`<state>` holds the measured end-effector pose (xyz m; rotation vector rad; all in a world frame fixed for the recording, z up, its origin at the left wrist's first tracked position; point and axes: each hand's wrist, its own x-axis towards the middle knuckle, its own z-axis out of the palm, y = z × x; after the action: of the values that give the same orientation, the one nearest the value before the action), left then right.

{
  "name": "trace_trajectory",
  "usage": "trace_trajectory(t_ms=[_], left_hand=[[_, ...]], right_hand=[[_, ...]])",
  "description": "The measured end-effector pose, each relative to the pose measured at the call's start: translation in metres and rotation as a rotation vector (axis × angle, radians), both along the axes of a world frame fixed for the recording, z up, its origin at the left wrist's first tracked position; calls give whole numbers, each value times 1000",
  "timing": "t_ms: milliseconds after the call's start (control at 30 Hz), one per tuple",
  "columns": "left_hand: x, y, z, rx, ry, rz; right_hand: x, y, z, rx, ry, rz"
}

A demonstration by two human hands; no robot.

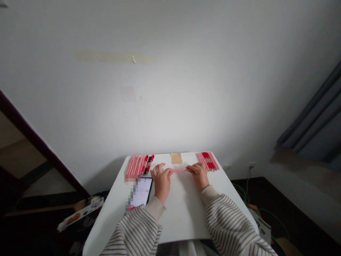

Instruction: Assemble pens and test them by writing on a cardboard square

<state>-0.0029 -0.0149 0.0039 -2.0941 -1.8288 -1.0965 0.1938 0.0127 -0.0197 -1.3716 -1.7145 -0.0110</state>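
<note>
A slim pink pen (179, 170) lies level between my two hands, above the middle of the white table. My left hand (162, 181) pinches its left end between thumb and forefinger, with the other fingers spread. At the pen's right end, my right hand (199, 175) grips with the fingertips, which hide that tip. Left of my left hand is a row of pink pens (134, 165), with red and black pens (147, 165) beside them. Another group of pink and red pens (208, 161) lies just beyond my right hand.
A phone (142, 192) with a lit screen lies by my left wrist. A tan square (176, 158) sits at the white table's (183, 217) far edge, against the wall. Green cables (241, 192) run on the floor at right, and a dark curtain (314, 131) hangs there.
</note>
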Motion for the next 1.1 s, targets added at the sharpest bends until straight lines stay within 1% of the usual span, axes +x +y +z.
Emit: trace_trajectory(t_ms=[100, 267, 467, 600, 867, 1100], left_hand=[[0, -1, 2, -13, 6, 8], [1, -2, 4, 1, -3, 5], [0, 1, -1, -28, -33, -42], [1, 3, -4, -74, -32, -28], [4, -3, 2, -27, -17, 25], [3, -2, 0, -5, -37, 22]], right_hand=[[-1, 0, 1, 0, 0, 21], [1, 1, 2, 19, 4, 14], [1, -1, 6, 31, 6, -20], [0, -3, 9, 34, 9, -25], [-2, -3, 6, 40, 62, -48], [1, -2, 6, 42, 57, -42]])
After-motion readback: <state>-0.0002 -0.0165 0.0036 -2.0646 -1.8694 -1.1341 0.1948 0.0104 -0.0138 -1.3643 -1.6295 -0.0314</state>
